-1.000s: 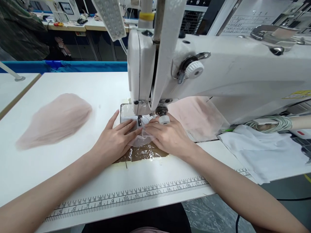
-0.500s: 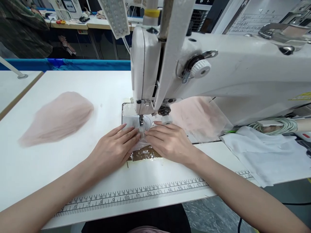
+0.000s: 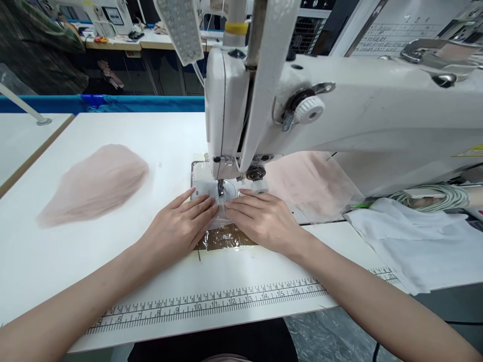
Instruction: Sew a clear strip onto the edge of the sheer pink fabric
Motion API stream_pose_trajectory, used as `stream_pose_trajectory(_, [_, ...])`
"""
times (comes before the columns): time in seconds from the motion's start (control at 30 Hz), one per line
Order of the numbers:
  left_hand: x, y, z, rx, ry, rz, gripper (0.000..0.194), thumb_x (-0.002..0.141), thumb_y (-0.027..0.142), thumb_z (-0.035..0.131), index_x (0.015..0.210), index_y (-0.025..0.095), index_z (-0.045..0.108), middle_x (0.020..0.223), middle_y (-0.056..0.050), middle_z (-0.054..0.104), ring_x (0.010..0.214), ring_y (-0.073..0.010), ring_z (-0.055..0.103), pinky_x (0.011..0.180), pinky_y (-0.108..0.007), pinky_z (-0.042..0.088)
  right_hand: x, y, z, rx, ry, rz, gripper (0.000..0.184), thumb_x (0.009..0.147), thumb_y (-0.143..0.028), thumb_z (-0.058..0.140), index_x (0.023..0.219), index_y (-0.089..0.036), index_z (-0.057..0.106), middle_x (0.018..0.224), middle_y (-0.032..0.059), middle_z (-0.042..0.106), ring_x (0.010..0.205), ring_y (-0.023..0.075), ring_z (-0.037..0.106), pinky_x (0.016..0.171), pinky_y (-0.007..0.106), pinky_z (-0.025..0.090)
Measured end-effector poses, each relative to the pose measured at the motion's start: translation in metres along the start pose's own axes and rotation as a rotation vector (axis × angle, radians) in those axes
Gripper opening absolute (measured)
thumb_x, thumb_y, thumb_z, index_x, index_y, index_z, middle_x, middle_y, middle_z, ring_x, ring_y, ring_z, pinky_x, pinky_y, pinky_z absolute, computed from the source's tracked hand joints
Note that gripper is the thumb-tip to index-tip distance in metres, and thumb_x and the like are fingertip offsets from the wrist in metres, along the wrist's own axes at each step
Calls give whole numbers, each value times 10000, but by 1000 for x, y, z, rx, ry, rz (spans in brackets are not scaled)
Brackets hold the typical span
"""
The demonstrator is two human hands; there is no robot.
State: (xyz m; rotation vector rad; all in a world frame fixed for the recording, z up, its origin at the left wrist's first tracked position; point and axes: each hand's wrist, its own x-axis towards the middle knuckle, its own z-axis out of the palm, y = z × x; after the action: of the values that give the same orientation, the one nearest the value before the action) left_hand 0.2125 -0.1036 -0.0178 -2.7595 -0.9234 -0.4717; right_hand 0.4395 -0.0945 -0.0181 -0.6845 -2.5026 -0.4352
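Observation:
My left hand [image 3: 177, 226] and my right hand [image 3: 262, 217] lie flat on the table, fingers stretched out and pointing toward each other. Between the fingertips they press a small piece of sheer pale fabric [image 3: 221, 217] just in front of the needle and presser foot [image 3: 221, 190] of a white sewing machine [image 3: 339, 115]. The fabric lies over a taped brown patch [image 3: 226, 236] on the table. Much of the piece is hidden under my fingers.
A pile of pale pink sheer pieces [image 3: 94, 183] lies at the left. More pink fabric [image 3: 313, 183] sits behind the needle under the machine arm. White cloth [image 3: 411, 241] drapes at the right. A printed ruler [image 3: 211, 304] runs along the table's front edge.
Both hands have drawn back a little toward me from the needle, then edged forward again, still pressing the small fabric piece. The view has shifted slightly.

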Motion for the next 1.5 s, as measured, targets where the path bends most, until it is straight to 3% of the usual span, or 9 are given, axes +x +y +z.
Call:
stream_pose_trajectory(0.37, [7, -12, 5, -14, 42, 10, 328, 975, 187, 389, 1209, 107, 605, 1252, -95, 628, 1172, -234, 591, 1130, -519, 329, 2, 4, 6, -38, -58, 44, 257, 920, -45, 456, 942, -139, 695, 1043, 51, 726, 919, 157, 680, 787, 296, 530])
stream_pose_trajectory(0.6, [3, -3, 0, -38, 50, 50, 310, 968, 181, 409, 1195, 129, 615, 1182, -73, 671, 1117, -204, 627, 1134, -477, 334, 0, 1, 5, -46, -30, 29, 241, 927, -67, 465, 933, -119, 699, 1028, 54, 730, 944, 164, 676, 822, 304, 537])
stream_pose_trajectory(1.5, [8, -15, 6, -70, 63, 10, 311, 967, 165, 397, 1150, 123, 645, 1163, -91, 677, 1106, -208, 635, 1173, -495, 257, 3, 3, 9, -53, -70, 82, 264, 927, -53, 451, 956, -108, 707, 1066, 83, 718, 917, 183, 686, 825, 328, 537])
